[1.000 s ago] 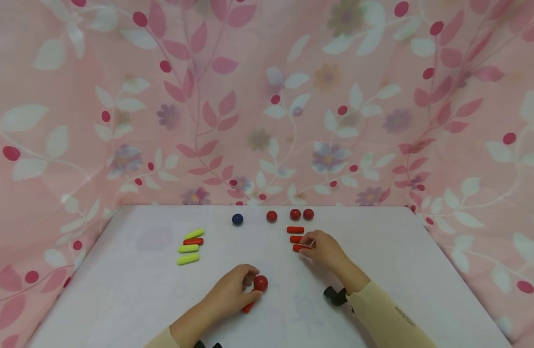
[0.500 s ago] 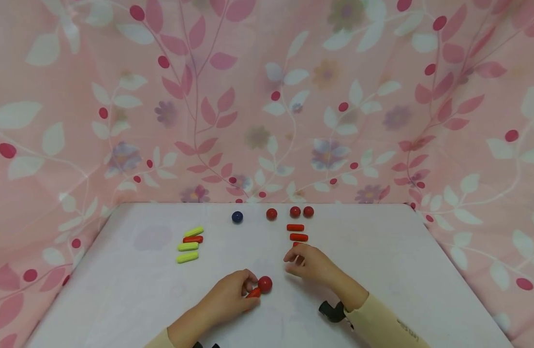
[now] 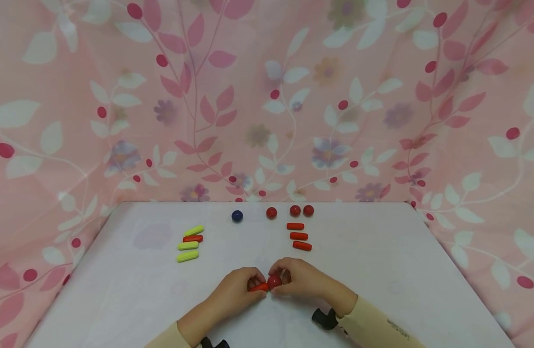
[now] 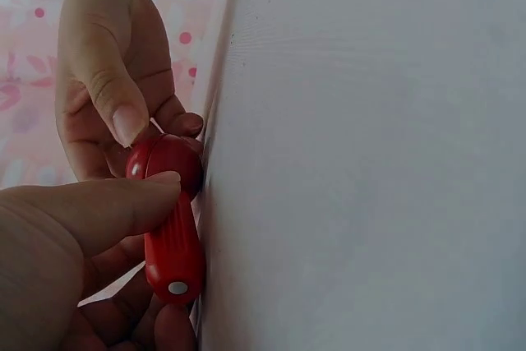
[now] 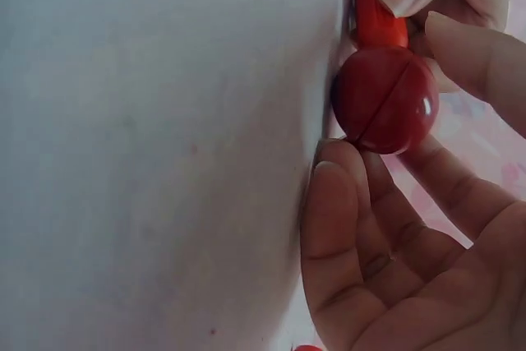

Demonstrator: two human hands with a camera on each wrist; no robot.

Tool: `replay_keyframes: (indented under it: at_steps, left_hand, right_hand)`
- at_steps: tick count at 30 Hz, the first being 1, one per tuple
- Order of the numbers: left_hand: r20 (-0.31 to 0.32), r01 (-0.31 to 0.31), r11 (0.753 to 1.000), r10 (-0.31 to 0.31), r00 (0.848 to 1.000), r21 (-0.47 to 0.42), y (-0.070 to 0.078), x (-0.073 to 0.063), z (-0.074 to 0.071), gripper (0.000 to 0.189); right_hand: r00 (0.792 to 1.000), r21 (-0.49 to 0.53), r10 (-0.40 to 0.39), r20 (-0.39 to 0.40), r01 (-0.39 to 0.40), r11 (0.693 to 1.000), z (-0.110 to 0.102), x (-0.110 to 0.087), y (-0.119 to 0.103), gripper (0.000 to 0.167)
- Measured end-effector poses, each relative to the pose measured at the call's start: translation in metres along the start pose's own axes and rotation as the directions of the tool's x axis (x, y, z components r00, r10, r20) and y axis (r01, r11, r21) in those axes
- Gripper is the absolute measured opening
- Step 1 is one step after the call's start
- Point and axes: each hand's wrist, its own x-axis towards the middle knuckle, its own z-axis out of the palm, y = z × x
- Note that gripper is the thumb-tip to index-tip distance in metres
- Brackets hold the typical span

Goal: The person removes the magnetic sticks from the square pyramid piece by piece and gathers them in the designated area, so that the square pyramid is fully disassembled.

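Note:
In the head view my left hand (image 3: 237,291) pinches a ribbed red toy rod (image 3: 261,287), low over the table. A small pale metal-looking dot marks the rod's near end in the left wrist view, where my thumb lies across its upper part. A glossy red ball (image 3: 274,281) with a seam round it meets the rod's other end. My right hand (image 3: 301,279) has its fingertips and thumb curled about that ball. From the right wrist, the ball (image 5: 386,100) shows between bent fingers below and the thumb at the side.
Toward the back left lie several rods, yellow-green ones (image 3: 187,256) and a red one (image 3: 193,239). Three red rods (image 3: 299,236) are stacked in a column right of centre. A dark blue ball (image 3: 237,216) and three red balls (image 3: 295,210) line the white table's (image 3: 371,241) far edge.
My right hand has come away from the red rods and moved down and left to the ball. In my left hand, the rod has swung level; the ball has shifted slightly right.

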Motion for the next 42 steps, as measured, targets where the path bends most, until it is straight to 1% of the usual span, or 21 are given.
replay_keyframes:
  at_steps: [6, 10, 15, 17, 20, 22, 25, 27, 31, 35, 38, 42]
  left_hand:
    - [-0.005, -0.004, 1.0, 0.003, 1.0, -0.011, 0.001, 0.001, 0.0, 0.014]
    - [0.007, -0.014, 0.999, 0.014, 1.0, -0.037, 0.003, 0.001, 0.0, 0.012]
    - [0.057, -0.011, 0.996, 0.016, 0.998, -0.093, 0.006, -0.001, 0.0, 0.01]
    - [0.08, -0.004, 0.996, 0.012, 0.997, -0.091, 0.007, -0.002, 0.0, 0.01]
    - [0.084, 0.017, 0.998, -0.012, 0.996, -0.057, 0.006, -0.005, -0.004, 0.01]
    - [0.068, 0.038, 0.999, -0.036, 0.997, -0.029, 0.003, -0.007, -0.008, 0.01]
    - [0.042, 0.06, 0.998, -0.059, 0.997, -0.013, 0.0, -0.008, -0.012, 0.01]
    - [0.042, 0.057, 0.998, -0.056, 0.998, -0.019, 0.0, -0.004, -0.014, 0.011]
    - [0.056, 0.038, 0.999, -0.036, 0.998, -0.031, 0.006, 0.008, -0.011, 0.012]
    - [0.058, 0.047, 0.998, -0.045, 0.997, -0.032, 0.012, 0.019, -0.006, 0.012]
    - [0.048, 0.046, 0.998, -0.044, 0.998, -0.034, 0.014, 0.029, -0.001, 0.01]
    - [0.025, 0.027, 0.999, -0.026, 0.999, -0.032, 0.016, 0.046, 0.008, 0.009]
  right_hand:
    - [1.0, -0.031, -0.014, 0.002, 0.014, 0.999, 0.003, 0.003, 0.0, 0.03]
    - [1.0, -0.029, 0.001, 0.013, -0.001, 1.0, 0.003, 0.003, 0.0, 0.025]
    - [0.999, -0.023, 0.0, 0.035, 0.0, 1.0, 0.001, 0.0, -0.001, 0.023]
    - [0.999, -0.04, -0.007, 0.035, 0.009, 0.999, -0.002, -0.003, 0.0, 0.022]
    - [1.0, -0.07, -0.003, -0.018, 0.001, 0.998, -0.011, -0.009, 0.004, 0.021]
    - [0.996, -0.083, 0.015, -0.091, -0.022, 0.996, -0.022, -0.015, 0.008, 0.021]
    - [0.978, -0.062, 0.037, -0.205, -0.051, 0.997, -0.042, -0.021, 0.015, 0.021]
    - [0.965, -0.045, 0.049, -0.258, -0.063, 0.997, -0.054, -0.023, 0.018, 0.022]
    - [0.942, -0.011, 0.094, -0.324, -0.103, 0.995, -0.071, -0.019, 0.024, 0.022]
    - [0.911, 0.033, 0.154, -0.382, -0.153, 0.988, -0.081, -0.012, 0.035, 0.022]
    - [0.873, 0.042, 0.195, -0.446, -0.197, 0.98, -0.089, -0.005, 0.047, 0.026]
    - [0.812, 0.038, 0.232, -0.535, -0.251, 0.967, -0.1, 0.007, 0.066, 0.032]
